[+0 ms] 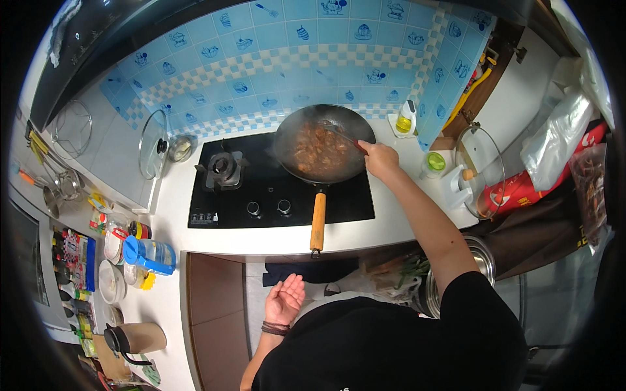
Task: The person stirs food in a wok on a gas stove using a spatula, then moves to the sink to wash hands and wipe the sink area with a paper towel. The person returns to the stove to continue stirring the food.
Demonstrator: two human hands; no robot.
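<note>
My right hand (381,159) grips the dark red handle of a cooking spatula (342,134), whose metal end rests in the food. A black wok (288,124) stands on the right burner of the black glass gas hob (254,185). Brown stewed pieces in sauce (318,149) fill its bottom, and steam rises from them. The wok's wooden handle (318,222) points towards me over the counter edge. Held low in front of my body, my left hand (286,298) is palm up with nothing in it, apart from the wok handle.
An unused left burner (222,168) has a glass lid (154,144) beyond it. An oil bottle (405,119) and a green-lidded jar (433,163) stand right of the wok. On the left counter are a blue-lidded pitcher (149,254) and a thermal jug (139,337).
</note>
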